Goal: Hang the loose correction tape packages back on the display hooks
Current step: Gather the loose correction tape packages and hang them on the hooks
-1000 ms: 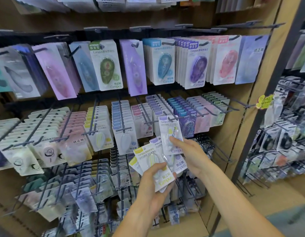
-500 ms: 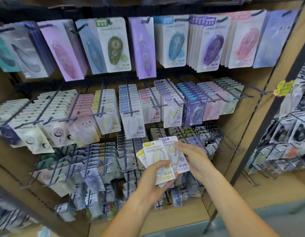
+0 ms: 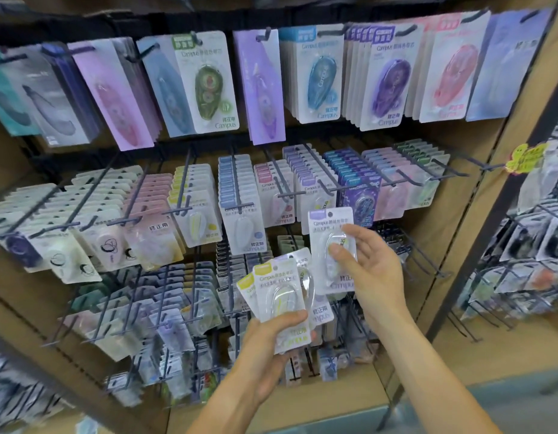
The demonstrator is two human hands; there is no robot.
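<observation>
My left hand [image 3: 265,355] grips a fanned stack of loose correction tape packages [image 3: 279,292], white cards with yellow tops, low in the middle of the view. My right hand [image 3: 374,270] pinches a single white package with a purple top [image 3: 330,242] between thumb and fingers, holding it upright just right of the stack. That package hangs in the air below the middle row of display hooks [image 3: 315,170], under the purple-topped packages [image 3: 312,183] hanging there.
Rows of hanging packages fill the rack: large cards [image 3: 205,83] on top, small ones in the middle and bottom rows. Black hook ends [image 3: 409,180] stick out toward me. A dark upright post [image 3: 490,220] and a second rack [image 3: 534,245] stand at the right.
My right hand has pulled one purple-topped package off the stack and lifted it up and right. The camera has tilted down a little, so the rack sits lower and closer.
</observation>
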